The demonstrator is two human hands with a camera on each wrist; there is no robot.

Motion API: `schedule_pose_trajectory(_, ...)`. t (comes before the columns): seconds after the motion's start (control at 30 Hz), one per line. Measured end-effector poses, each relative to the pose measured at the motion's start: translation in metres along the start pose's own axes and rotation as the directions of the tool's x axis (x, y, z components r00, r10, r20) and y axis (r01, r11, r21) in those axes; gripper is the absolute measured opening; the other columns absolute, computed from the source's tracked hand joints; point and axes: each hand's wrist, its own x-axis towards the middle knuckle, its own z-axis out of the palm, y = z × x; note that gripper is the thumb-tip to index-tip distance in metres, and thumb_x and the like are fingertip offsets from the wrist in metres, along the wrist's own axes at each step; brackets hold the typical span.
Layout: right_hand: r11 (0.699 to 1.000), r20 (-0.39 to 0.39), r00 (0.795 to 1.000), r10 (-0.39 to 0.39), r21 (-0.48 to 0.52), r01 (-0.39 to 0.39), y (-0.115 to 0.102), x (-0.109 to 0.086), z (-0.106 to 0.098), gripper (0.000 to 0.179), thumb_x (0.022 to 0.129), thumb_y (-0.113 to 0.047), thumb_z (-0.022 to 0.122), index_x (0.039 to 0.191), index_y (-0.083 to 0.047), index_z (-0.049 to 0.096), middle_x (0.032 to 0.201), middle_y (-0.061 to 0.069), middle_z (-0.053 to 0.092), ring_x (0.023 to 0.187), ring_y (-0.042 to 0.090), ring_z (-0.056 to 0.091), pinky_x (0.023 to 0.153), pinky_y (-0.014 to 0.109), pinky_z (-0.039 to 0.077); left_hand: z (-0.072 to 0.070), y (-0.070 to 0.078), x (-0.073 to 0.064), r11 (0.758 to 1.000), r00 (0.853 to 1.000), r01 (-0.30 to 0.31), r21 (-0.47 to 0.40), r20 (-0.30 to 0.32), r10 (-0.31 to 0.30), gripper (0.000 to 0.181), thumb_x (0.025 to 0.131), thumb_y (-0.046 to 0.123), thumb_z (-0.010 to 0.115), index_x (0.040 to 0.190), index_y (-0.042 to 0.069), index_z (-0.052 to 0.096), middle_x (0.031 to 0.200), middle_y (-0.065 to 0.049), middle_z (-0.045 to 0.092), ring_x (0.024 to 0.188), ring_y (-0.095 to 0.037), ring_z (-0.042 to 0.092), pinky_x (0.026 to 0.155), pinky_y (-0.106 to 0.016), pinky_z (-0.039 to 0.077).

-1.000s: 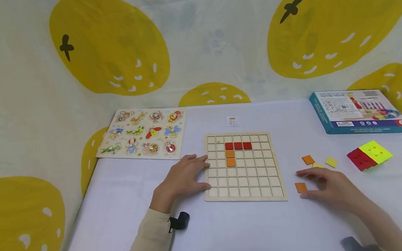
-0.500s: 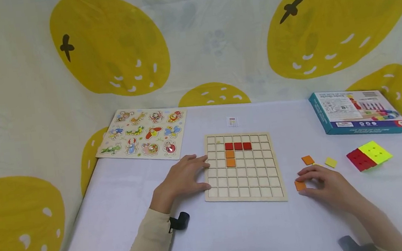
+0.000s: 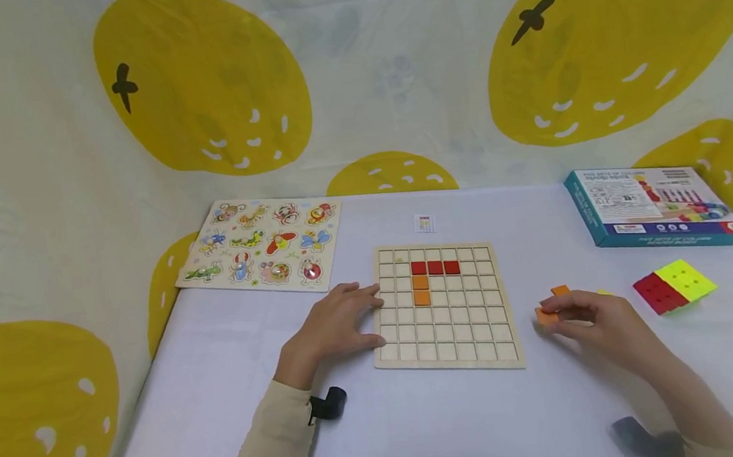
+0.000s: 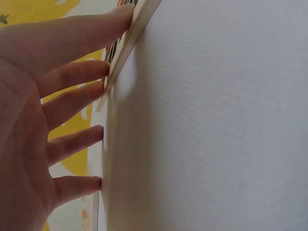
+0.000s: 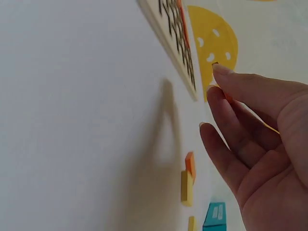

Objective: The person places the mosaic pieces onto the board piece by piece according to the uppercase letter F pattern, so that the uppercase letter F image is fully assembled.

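My left hand (image 3: 333, 325) rests at the left edge of a wooden grid board (image 3: 463, 315), fingers spread and fairly straight, thumb and fingertips at the rim. On the grid lie a row of red tiles (image 3: 435, 268) and two orange tiles (image 3: 421, 298) below its left end. To the right of the board, my right hand (image 3: 600, 319) pinches an orange square tile (image 3: 546, 316) between thumb and fingers, raised off the table. Behind that hand lies another orange tile (image 3: 560, 290). The right wrist view shows a yellow tile (image 5: 186, 187) touching or overlapping it.
A small printed card (image 3: 425, 223) lies behind the board. An insect puzzle board (image 3: 261, 243) is at the back left. A boxed toy set (image 3: 655, 205) sits at the back right, with a puzzle cube (image 3: 674, 285) in front of it. A fruit-print cloth (image 3: 392, 92) hangs behind.
My right hand has closed its thumb and fingers on the orange tile, lifted it from the table and moved slightly away from me. My left hand has stayed put.
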Motion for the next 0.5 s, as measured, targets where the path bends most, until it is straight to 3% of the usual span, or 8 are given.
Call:
schedule_pose_trajectory(0.1,0.995,-0.051,0.994,-0.095,0.031,0.097,-0.007,0.003,0.003,0.03,0.088,-0.014,0.079,0.118,-0.015,0.076,0.121,0.015,0.074,0.101,-0.028,0.052,0.078,0.001,0.051,0.0,0.0,0.0,1.0,1.0,-0.003,0.001,-0.001,0.003,0.061,0.082,0.048,0.08,0.136,0.022,0.066,0.16,0.005,0.049,0.15,-0.03,0.041,0.12,-0.052,0.041)
schedule_pose_trajectory(0.2,0.988,-0.085,0.986,-0.146,0.046,0.15,-0.014,0.006,0.006,0.029,0.089,-0.011,0.078,0.117,-0.013,0.076,0.121,0.016,0.074,0.103,-0.032,0.047,0.079,-0.001,0.049,0.0,0.0,0.0,1.0,1.0,-0.003,0.006,-0.001,0.003,0.062,0.082,0.048,0.08,0.136,0.022,0.066,0.16,0.006,0.048,0.15,-0.029,0.041,0.12,-0.052,0.041)
schedule_pose_trajectory(0.4,0.988,-0.141,0.979,-0.15,0.006,0.152,-0.024,0.016,0.013,0.027,0.088,-0.01,0.079,0.115,-0.012,0.077,0.116,0.012,0.075,0.098,-0.029,0.049,0.079,-0.002,0.048,0.002,-0.001,0.0,1.0,1.0,-0.001,0.001,-0.012,0.001,0.061,0.082,0.047,0.081,0.135,0.022,0.066,0.159,0.007,0.049,0.15,-0.029,0.042,0.12,-0.052,0.041)
schedule_pose_trajectory(0.5,0.99,-0.144,0.98,-0.135,0.015,0.138,-0.029,0.022,0.016,0.027,0.088,-0.01,0.079,0.115,-0.011,0.077,0.116,0.012,0.075,0.099,-0.017,0.061,0.079,-0.001,0.049,0.001,-0.001,0.0,1.0,1.0,0.003,-0.001,-0.012,-0.003,0.061,0.081,0.047,0.081,0.136,0.023,0.066,0.159,0.007,0.049,0.15,-0.028,0.041,0.12,-0.051,0.041)
